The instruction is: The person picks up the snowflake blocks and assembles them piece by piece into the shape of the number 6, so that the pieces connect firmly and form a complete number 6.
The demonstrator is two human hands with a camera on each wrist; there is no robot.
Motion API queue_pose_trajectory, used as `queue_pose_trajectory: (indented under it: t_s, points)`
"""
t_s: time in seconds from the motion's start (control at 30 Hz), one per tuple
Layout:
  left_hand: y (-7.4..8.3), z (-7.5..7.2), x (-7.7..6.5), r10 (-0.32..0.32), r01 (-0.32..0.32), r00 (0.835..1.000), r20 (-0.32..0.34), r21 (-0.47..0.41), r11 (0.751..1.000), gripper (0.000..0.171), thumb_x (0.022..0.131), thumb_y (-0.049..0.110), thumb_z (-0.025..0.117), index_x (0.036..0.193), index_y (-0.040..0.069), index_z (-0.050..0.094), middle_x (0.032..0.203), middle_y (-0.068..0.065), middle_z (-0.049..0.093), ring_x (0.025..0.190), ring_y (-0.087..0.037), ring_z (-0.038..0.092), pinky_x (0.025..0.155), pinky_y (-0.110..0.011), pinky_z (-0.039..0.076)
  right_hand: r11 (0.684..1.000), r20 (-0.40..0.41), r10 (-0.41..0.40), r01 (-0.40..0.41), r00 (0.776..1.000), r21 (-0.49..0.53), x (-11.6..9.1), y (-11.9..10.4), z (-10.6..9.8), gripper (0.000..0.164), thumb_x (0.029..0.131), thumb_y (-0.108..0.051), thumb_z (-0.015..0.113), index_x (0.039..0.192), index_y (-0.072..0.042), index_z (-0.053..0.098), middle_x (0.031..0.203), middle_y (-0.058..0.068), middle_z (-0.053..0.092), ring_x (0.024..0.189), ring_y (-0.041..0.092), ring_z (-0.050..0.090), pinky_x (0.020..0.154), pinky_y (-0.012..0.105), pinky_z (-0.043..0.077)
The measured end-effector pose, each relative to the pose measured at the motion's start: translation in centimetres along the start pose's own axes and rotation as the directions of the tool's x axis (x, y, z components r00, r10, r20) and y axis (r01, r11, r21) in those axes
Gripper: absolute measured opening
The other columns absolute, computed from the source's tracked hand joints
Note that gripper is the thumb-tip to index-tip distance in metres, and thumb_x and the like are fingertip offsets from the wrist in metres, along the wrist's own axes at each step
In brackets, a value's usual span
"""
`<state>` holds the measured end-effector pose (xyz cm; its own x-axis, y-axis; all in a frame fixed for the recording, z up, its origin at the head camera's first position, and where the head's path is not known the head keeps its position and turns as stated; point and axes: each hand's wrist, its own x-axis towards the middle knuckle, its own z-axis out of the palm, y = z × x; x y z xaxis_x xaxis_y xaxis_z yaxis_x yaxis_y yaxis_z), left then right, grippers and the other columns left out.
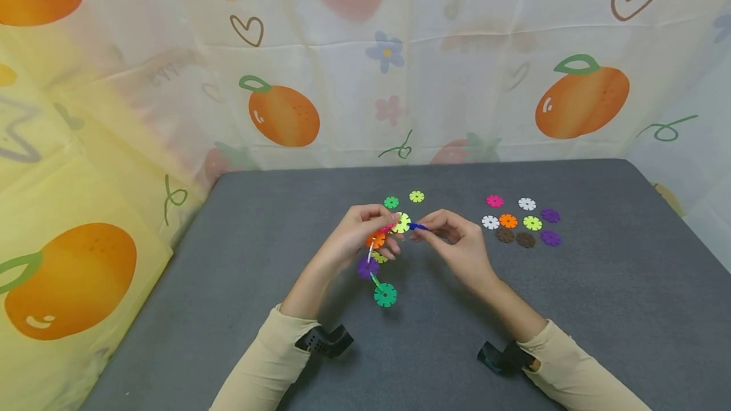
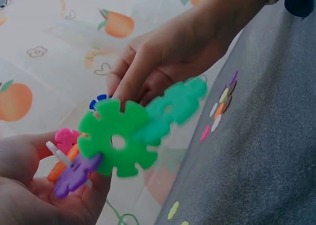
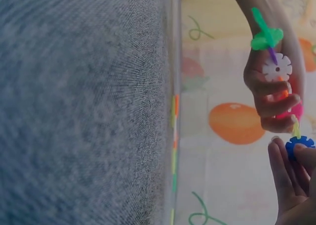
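Note:
My left hand (image 1: 355, 231) grips a chain of interlocked notched plastic discs above the table. The chain includes a teal-green disc (image 1: 385, 295) at its hanging end, a purple disc (image 1: 367, 268), an orange disc (image 1: 375, 241) and a pink disc (image 3: 295, 111). A white disc (image 3: 277, 67) shows in the right wrist view. At the upper end sits a yellow-green disc (image 1: 403, 223). Between thumb and fingers my right hand (image 1: 461, 246) pinches a blue disc (image 3: 298, 145), held against the yellow-green one. How deep their notches engage, I cannot tell.
On the grey table (image 1: 257, 309), a group of loose discs lies to the right, among them an orange disc (image 1: 507, 221) and a brown disc (image 1: 526, 240). A green disc (image 1: 391, 202) and a yellow-green disc (image 1: 417, 196) lie beyond the hands. A printed curtain (image 1: 342, 113) hangs behind.

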<state>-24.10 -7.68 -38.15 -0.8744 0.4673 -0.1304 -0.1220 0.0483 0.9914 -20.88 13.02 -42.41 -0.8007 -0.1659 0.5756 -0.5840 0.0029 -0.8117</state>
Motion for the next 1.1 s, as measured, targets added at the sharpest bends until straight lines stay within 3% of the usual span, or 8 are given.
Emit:
queue_pose_trajectory:
  t_s: [0.27, 0.4, 0.7, 0.87, 1.1]
  points:
    - [-0.3, 0.1, 0.1, 0.016, -0.016, 1.000, -0.010, -0.018, 1.000, 0.019, 0.098, 0.008, 0.055, 0.095, -0.008, 0.063, 0.094, -0.012, 0.069, 0.066, -0.018, 0.071, 0.064, -0.037, 0.062, 1.000, 0.009, 0.004, -0.003, 1.000, -0.016, -0.1, 0.0, 0.0, 0.011, 0.087, 0.002, 0.068, 0.088, 0.011, 0.062, 0.093, 0.021, 0.069, 0.085, 0.017, 0.073, 0.081, 0.027, 0.060]
    - [-0.4, 0.1, 0.1, 0.013, -0.013, 1.000, -0.013, -0.026, 1.000, 0.019, 0.098, 0.007, 0.055, 0.093, -0.009, 0.063, 0.099, -0.014, 0.068, 0.065, -0.016, 0.072, 0.065, -0.035, 0.062, 1.000, 0.013, -0.008, 0.009, 1.000, -0.027, -0.2, 0.1, 0.0, 0.005, 0.086, 0.006, 0.068, 0.086, 0.010, 0.063, 0.094, 0.022, 0.069, 0.086, 0.015, 0.073, 0.082, 0.025, 0.060]
    - [-0.4, 0.2, 0.2, 0.010, -0.010, 1.000, -0.013, -0.032, 0.999, 0.016, 0.097, 0.006, 0.057, 0.091, -0.008, 0.064, 0.081, -0.006, 0.071, 0.063, -0.017, 0.071, 0.064, -0.034, 0.062, 0.998, 0.024, -0.048, 0.049, 0.999, -0.026, -0.2, 0.1, -0.1, 0.010, 0.082, 0.016, 0.066, 0.083, 0.007, 0.064, 0.094, 0.020, 0.070, 0.087, 0.017, 0.073, 0.085, 0.027, 0.059]
    - [-0.1, 0.6, 0.1, 0.010, -0.011, 1.000, -0.024, -0.061, 0.998, 0.018, 0.096, 0.008, 0.060, 0.090, -0.008, 0.064, 0.072, -0.006, 0.072, 0.061, -0.017, 0.071, 0.065, -0.035, 0.062, 1.000, 0.009, -0.001, 0.001, 1.000, 0.025, -0.2, 0.1, -0.1, 0.005, 0.085, 0.009, 0.067, 0.088, 0.006, 0.064, 0.096, 0.020, 0.068, 0.088, 0.015, 0.073, 0.082, 0.030, 0.060]
    - [0.6, 0.8, -0.3, -0.032, 0.026, 0.996, -0.078, -0.082, 0.996, 0.030, 0.095, 0.017, 0.061, 0.105, -0.011, 0.066, 0.067, -0.004, 0.071, 0.059, -0.015, 0.070, 0.067, -0.033, 0.062, 0.995, 0.011, 0.073, -0.073, 0.997, 0.064, 0.1, -0.8, 0.1, 0.017, 0.089, 0.002, 0.067, 0.106, 0.001, 0.065, 0.098, 0.021, 0.069, 0.088, 0.019, 0.072, 0.085, 0.031, 0.059]
